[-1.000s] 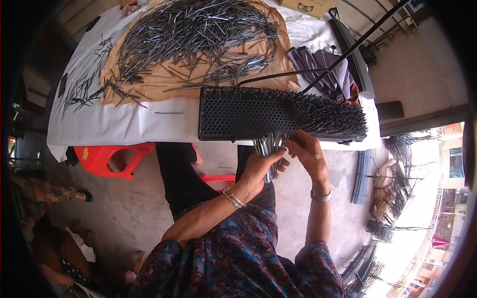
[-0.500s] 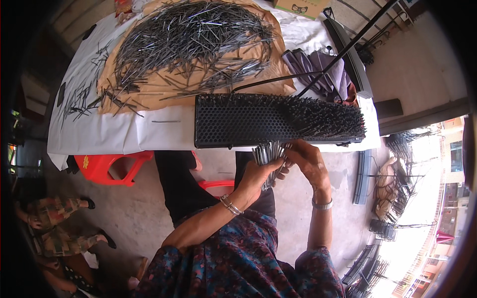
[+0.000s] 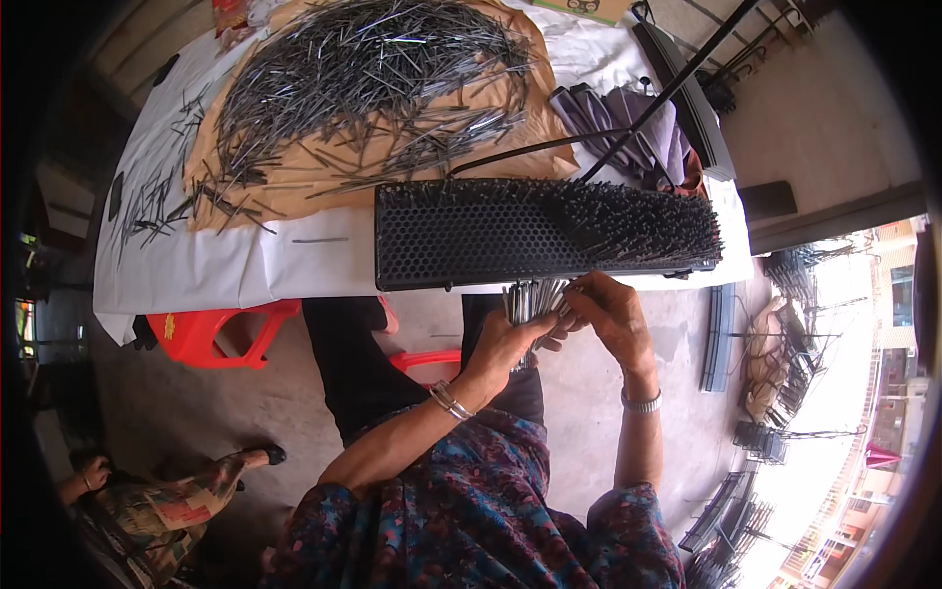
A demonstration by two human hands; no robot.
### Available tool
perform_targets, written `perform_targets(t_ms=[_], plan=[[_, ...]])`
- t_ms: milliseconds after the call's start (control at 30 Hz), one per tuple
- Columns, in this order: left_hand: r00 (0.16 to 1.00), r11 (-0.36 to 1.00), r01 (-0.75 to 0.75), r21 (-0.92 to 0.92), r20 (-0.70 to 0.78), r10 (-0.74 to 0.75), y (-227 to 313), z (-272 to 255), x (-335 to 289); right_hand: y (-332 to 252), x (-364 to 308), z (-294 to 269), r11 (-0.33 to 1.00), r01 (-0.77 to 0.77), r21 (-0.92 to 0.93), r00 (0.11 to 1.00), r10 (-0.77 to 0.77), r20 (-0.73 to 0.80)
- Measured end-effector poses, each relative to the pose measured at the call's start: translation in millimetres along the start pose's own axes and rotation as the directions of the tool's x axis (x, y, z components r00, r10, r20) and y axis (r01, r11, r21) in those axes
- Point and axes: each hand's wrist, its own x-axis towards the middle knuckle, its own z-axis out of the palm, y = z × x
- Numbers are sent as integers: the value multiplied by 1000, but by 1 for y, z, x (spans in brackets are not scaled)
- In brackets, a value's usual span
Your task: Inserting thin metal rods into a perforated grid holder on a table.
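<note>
A bundle of thin grey metal rods (image 3: pixel 531 300) stands roughly upright in my left hand (image 3: pixel 505 346), whose fingers are wrapped around it. My right hand (image 3: pixel 613 319) is at the bundle's right side, thumb and fingers pinched on rod ends that fan out there; how many it grips is hidden. Just beyond both hands, at the table's near edge, lies a long black box with a honeycomb of holes (image 3: pixel 461 239). Many dark rods (image 3: pixel 648 231) stick out of its right half, while the holes on the left of its face show bare.
A large heap of loose rods (image 3: pixel 368 69) lies on brown paper (image 3: pixel 265 201) over a white-covered table (image 3: pixel 235 265). A folded purple umbrella (image 3: pixel 623 133) and black bars (image 3: pixel 667 103) are at the right. Below are a red stool (image 3: pixel 226 334) and, lower left, another person's patterned clothing (image 3: pixel 182 501).
My view has shifted slightly. Both hands stay at the bundle, the right one still pinching at its edge. The other person at the lower left has changed position.
</note>
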Motion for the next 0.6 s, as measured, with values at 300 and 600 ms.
perform_targets(t_ms=[300, 600], plan=[[999, 998, -43, -45, 11, 43, 9, 6, 9, -7, 1, -10, 996, 59, -64, 992, -66, -109], [998, 999, -4, -43, 58, 6, 5, 7, 5, -7, 2, -12, 998, 18, -60, 1000, -19, -14]])
